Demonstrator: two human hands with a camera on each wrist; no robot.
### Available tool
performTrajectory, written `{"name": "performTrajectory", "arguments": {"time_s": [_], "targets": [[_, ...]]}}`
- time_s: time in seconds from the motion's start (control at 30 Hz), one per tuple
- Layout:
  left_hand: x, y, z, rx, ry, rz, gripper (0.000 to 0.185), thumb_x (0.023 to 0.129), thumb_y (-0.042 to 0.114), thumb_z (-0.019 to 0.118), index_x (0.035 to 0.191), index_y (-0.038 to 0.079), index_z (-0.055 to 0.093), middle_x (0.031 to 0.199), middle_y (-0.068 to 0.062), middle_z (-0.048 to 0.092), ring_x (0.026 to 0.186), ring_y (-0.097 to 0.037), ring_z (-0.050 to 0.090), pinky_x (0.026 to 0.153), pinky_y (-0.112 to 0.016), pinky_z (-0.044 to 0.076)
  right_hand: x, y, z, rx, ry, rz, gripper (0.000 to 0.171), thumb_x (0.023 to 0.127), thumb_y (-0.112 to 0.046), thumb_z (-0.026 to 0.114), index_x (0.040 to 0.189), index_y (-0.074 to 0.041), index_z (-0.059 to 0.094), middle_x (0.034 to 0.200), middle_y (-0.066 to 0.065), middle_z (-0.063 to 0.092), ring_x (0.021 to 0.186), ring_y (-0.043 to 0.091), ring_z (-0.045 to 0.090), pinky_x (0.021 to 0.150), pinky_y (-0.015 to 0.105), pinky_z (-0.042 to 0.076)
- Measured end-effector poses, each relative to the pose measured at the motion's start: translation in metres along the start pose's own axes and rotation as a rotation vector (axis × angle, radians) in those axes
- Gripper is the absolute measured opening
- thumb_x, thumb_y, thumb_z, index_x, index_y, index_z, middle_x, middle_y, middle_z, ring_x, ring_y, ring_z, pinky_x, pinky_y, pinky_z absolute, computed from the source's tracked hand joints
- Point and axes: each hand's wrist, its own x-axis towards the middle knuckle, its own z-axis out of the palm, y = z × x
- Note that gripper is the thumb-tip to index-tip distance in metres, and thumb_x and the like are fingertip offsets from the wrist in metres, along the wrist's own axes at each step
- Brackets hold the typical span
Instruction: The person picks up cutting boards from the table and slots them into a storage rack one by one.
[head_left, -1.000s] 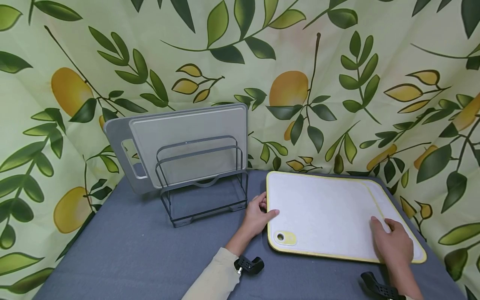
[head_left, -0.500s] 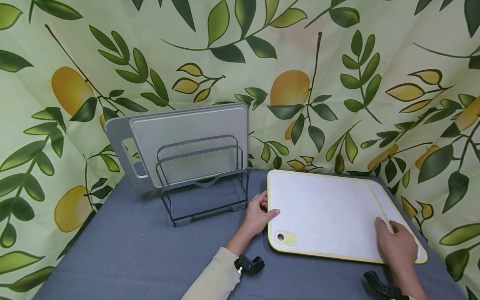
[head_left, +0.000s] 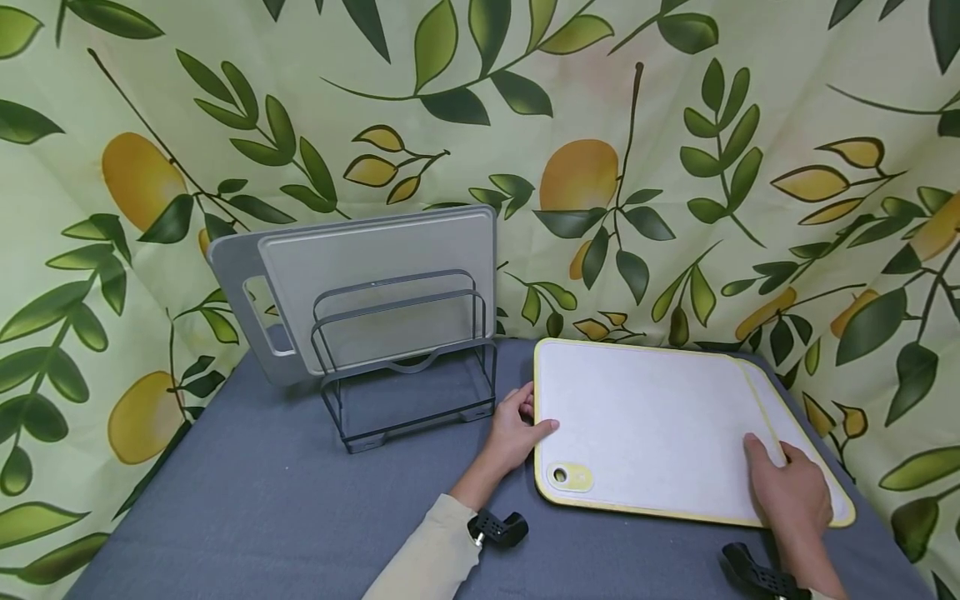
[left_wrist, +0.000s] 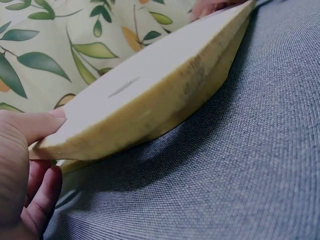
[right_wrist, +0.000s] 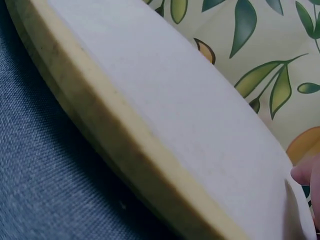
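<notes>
Grey boards [head_left: 390, 250] are already being held by the rack [head_left: 366, 445]; the unracked white board [head_left: 637, 425], by left hand [head_left: 517, 435] and right hand [head_left: 793, 490].

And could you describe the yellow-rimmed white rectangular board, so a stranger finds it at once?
On the bluish cloth, find the dark wire rack. Right of it, the left hand grips the white board, whose yellow rim sets it apart from the upright, slot-handled grey board.

White cutting board [head_left: 645, 417], yellow rim [head_left: 652, 512], holed yellow patch [head_left: 579, 477] at near-left corner, near-flat atop similar board [head_left: 774, 404] exposed at right
</notes>
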Motion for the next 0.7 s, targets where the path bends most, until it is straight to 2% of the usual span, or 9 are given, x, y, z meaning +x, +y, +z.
{"name": "performTrajectory", "arguments": {"time_s": [0.37,0.7], "targets": [[-0.0012,0.0011,-0.0007,0.016,-0.013,0.012,0.075,0.08,0.005,0.08,0.147,-0.006,0.047,0.104,-0.012,0.058,0.082,-0.005,0.051,0.079,-0.016,0.047,0.0022,0.0025,0.0019,0.031,0.015,0.038,0.095,0.094,-0.073,0.035,0.159,-0.004,0.028,0.158,0.029,0.034,0.135,0.054,0.037,0.105,0.068,0.031],[-0.0017,0.0009,-0.0015,0.083,-0.005,0.018,0.067,0.087,0.012,0.077,0.146,-0.005,0.049,0.102,-0.015,0.062,0.076,-0.003,0.051,0.071,-0.016,0.047,0.0027,0.0024,0.0017,0.048,0.009,0.046,0.095,0.093,-0.074,0.035,0.158,-0.006,0.03,0.158,0.029,0.034,0.136,0.054,0.036,0.107,0.067,0.029]]}}
